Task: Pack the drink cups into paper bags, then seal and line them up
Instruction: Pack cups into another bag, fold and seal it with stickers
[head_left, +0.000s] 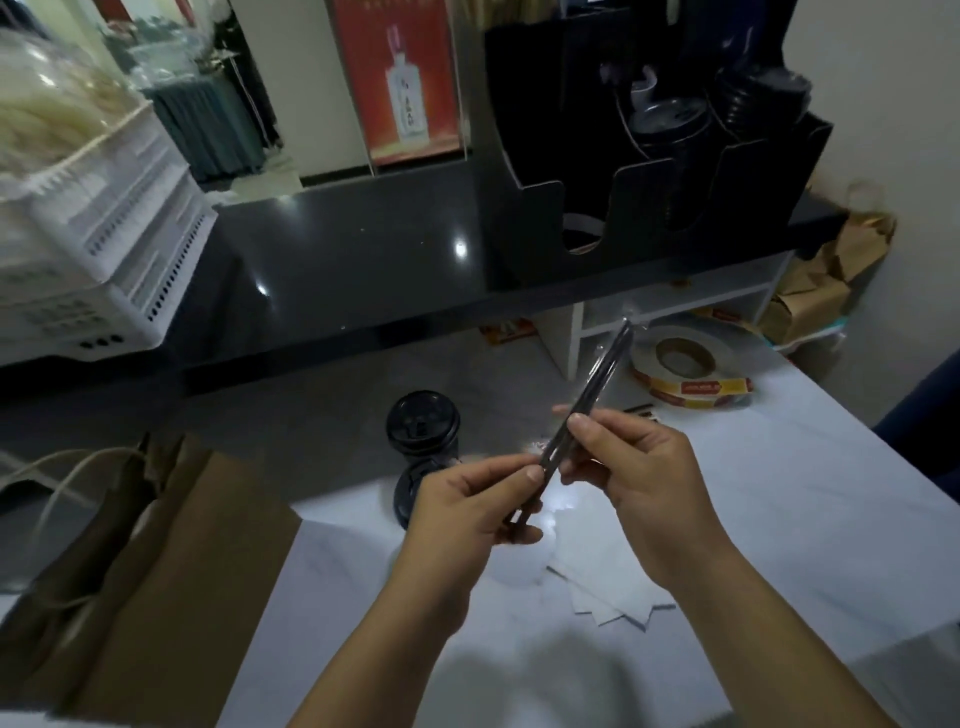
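Left hand (467, 509): thumb and curled fingers pinch the lower end of a clear-wrapped dark straw pack (602, 374); whether it holds one straw or two cannot be told. Right hand (634, 467): thumb and fingertips pinch the same pack just above the left hand's hold; the pack slants up toward 1 o'clock, its upper end free.

Drink cups: one black-lidded cup (422, 423) stands on the white table (779, 519) at 10 o'clock from the hands; a second black lid (408, 493) sits just beside it on the near side, partly hidden behind the left hand. Neither cup is in a bag.

Brown paper bag (171, 561): at 8 o'clock of the frame, at the table's left edge, cord handles at its far end.

White paper sheets (592, 561) lie flat on the table under the hands; a roll of yellow labels (691, 364) lies at 2 o'clock; a black cup organiser (649, 197) stands on the dark counter (363, 260) at 1 o'clock; white crates (104, 234) are stacked at 10 o'clock.
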